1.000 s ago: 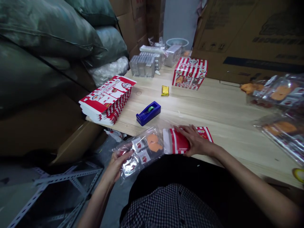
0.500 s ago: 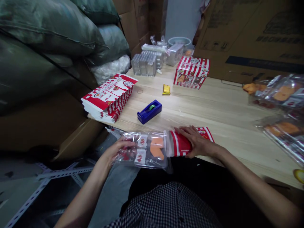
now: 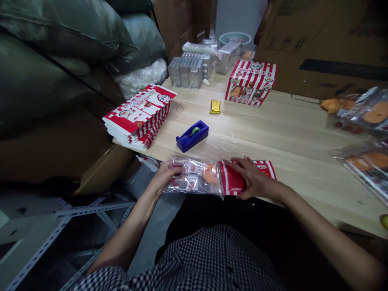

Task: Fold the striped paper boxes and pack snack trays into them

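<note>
My left hand point(image 3: 166, 176) is closed on the left end of a clear plastic bag point(image 3: 194, 182), which holds orange pieces and small white printed packets. The bag's right end meets the opening of a red-and-white striped box point(image 3: 232, 180), and part of it seems to be inside. My right hand point(image 3: 251, 178) grips that box from above, with its fingers over the red face. The box lies on its side at the table's front edge. Beyond the hands sits a blue tape dispenser point(image 3: 192, 136) with a green roll.
A stack of flat striped cartons point(image 3: 139, 115) lies at the table's left. A gold packet point(image 3: 215, 106), a standing striped box point(image 3: 251, 83) and clear plastic trays point(image 3: 186, 72) are further back. More filled bags point(image 3: 370, 161) lie at the right. Grey-green sacks point(image 3: 66, 40) are piled at the left.
My left hand has moved right with the bag, whose right end now reaches further into the striped box. My right hand stays on the box. The view has shifted slightly.
</note>
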Tool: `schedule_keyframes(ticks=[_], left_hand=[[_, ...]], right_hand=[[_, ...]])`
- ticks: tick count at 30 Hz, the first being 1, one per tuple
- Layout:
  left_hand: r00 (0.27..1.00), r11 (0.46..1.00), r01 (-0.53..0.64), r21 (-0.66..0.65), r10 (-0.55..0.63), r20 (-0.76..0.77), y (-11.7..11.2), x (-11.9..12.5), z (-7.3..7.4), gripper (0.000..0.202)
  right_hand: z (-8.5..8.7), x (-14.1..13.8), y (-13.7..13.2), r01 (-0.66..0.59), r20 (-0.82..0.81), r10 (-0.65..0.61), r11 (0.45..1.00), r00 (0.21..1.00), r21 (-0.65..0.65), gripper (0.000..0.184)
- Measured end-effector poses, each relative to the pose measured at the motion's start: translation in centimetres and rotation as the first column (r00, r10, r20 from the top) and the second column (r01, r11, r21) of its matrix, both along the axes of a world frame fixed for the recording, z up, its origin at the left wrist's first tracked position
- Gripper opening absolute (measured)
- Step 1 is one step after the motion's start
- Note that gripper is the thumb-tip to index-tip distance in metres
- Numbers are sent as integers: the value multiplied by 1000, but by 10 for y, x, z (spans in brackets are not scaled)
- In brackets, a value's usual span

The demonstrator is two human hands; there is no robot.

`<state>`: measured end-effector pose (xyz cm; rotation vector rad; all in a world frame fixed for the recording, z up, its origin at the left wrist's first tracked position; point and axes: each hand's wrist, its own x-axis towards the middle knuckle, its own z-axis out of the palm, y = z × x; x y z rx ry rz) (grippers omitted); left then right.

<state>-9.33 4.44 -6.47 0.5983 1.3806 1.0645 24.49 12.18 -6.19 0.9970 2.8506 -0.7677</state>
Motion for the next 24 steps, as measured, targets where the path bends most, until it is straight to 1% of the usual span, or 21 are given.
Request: schedule_keyframes(ticks=[5, 8, 11, 13, 16, 21, 24], left_hand=[[988, 998, 11, 57, -2, -157, 0, 2, 1, 27], [973, 996, -13, 89, 33, -229, 0, 1, 8, 27], [956, 990, -1, 140, 42, -291, 0, 2, 17, 29], [947, 986, 8, 167, 46, -318, 0, 3, 19, 28], [948, 985, 10, 172, 46, -316, -2, 2, 15, 28], [955, 988, 41, 149, 4, -295, -13, 1, -3, 29], [961, 986, 53, 157, -8, -277, -16, 7, -5, 28]], right_hand=[[3, -5, -5, 24, 14, -24, 1000, 1000, 0, 124], [3, -7, -8, 10, 20, -10, 1000, 1000, 29, 122], [0, -8, -10, -5, 13, 4, 998, 1000, 68, 123], [-1, -9, -11, 7, 18, -8, 997, 1000, 72, 126], [-2, -9, -12, 30, 17, -31, 997, 999, 72, 127], [-3, -9, -13, 53, -4, -53, 996, 999, 75, 129], [-4, -10, -14, 56, 0, -56, 995, 998, 82, 132]])
